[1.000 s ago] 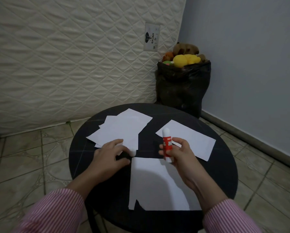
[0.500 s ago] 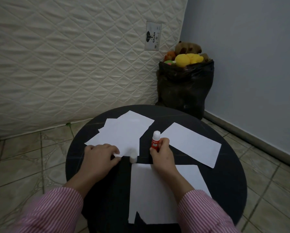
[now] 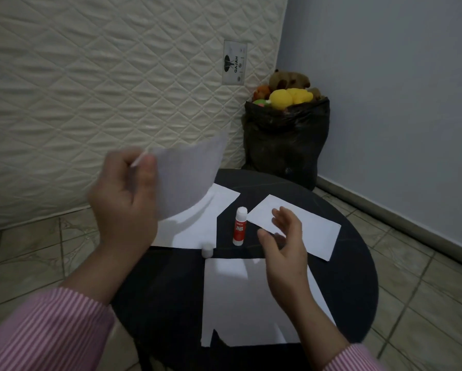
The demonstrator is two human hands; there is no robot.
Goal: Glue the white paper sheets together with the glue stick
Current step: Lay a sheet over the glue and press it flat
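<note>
A person in pink striped sleeves sits over a round black table [image 3: 358,277]. The left hand [image 3: 125,210] is raised above the table's left side, thumb and fingers pinching one white paper sheet [image 3: 187,180], which curves in the air and looks blurred. The right hand [image 3: 283,242] hovers over the table with fingers spread and relaxed, holding nothing. One glue stick [image 3: 239,226], red with its white tip uncovered, stands upright on the table just left of the right hand and apart from it. Its one white cap [image 3: 207,249] sits on the table nearby, to the left. Three paper areas lie flat: a large sheet [image 3: 238,303] nearest the person, a smaller sheet [image 3: 318,234] to the right partly under the right hand, and a pile [image 3: 197,223] at left beneath the lifted sheet; the number in that pile cannot be told. One dark bag [image 3: 286,143] of stuffed toys stands in the corner beside a quilted mattress [image 3: 104,89].
</note>
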